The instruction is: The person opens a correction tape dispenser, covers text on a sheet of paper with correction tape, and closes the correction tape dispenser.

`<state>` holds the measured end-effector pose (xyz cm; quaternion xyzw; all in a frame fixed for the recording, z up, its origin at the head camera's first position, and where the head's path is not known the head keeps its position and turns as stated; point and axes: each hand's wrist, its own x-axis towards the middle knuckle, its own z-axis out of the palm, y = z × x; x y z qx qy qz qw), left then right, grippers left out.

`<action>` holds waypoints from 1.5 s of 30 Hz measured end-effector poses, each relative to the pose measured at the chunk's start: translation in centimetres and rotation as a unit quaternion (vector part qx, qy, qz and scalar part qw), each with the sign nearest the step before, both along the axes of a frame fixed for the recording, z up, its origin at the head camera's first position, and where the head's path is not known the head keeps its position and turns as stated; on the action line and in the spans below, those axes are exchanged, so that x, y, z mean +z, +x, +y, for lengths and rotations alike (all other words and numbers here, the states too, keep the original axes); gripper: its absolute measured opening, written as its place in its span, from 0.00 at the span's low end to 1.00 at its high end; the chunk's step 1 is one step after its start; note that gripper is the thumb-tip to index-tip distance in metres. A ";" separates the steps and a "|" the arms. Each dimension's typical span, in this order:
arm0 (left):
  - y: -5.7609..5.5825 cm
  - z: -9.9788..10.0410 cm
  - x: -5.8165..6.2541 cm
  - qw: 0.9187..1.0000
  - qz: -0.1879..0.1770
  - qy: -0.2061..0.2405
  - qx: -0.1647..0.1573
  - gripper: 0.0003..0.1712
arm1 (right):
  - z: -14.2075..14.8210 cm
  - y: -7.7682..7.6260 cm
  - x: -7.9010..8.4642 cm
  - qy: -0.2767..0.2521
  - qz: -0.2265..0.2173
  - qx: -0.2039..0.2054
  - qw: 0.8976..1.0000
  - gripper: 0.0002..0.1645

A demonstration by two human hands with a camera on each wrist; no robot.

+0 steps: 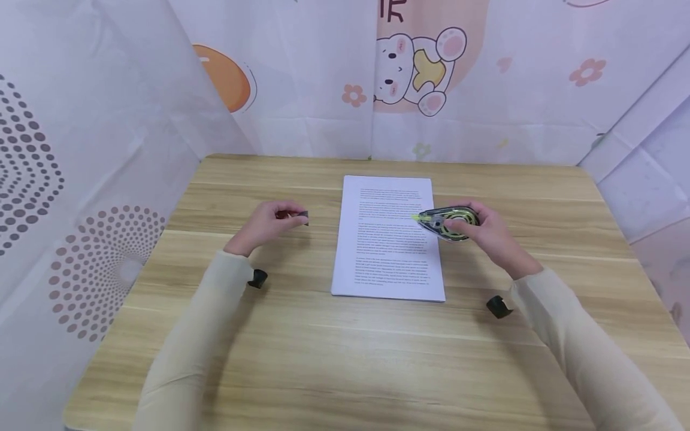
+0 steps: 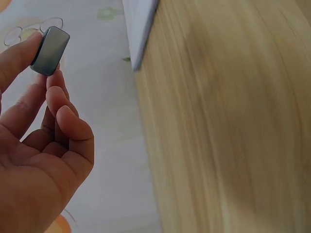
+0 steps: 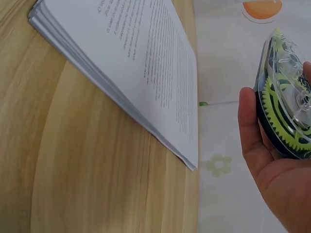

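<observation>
Left hand [image 1: 266, 225]: you pinch a small dark piece [image 2: 51, 51], left of centre in the head view.
Right hand [image 1: 494, 236]: you grip the tape dispenser [image 1: 438, 222], right of centre.
Paper stack [image 1: 385, 263]: mid-frame.

The long sleeves [image 1: 190, 341] are plain cream, with a small black piece [image 1: 259, 279] beside each.

correction tape dispenser [image 3: 285, 103] cut off at right wrist view's right edge, print [image 1: 393, 269] on paper stack [image 1: 387, 239] too small to read, near-right corner of worktop [image 1: 350, 359] cropped
</observation>
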<state>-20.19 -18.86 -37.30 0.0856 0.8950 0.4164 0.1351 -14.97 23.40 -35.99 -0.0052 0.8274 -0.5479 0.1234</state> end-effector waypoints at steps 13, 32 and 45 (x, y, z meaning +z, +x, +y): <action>-1.7 -3.2 -1.9 0.999 -0.044 -0.028 0.008 0.25 | 1.2 0.3 -0.7 0.026 -0.001 -0.014 1.000 0.33; -2.5 -5.0 -3.3 0.991 -0.110 -0.074 0.019 0.26 | 1.5 0.5 -1.2 0.021 -0.001 -0.016 1.000 0.32; -2.7 -5.2 -3.8 0.989 -0.114 -0.088 0.020 0.26 | 1.1 0.3 -1.4 0.015 -0.009 -0.016 1.000 0.34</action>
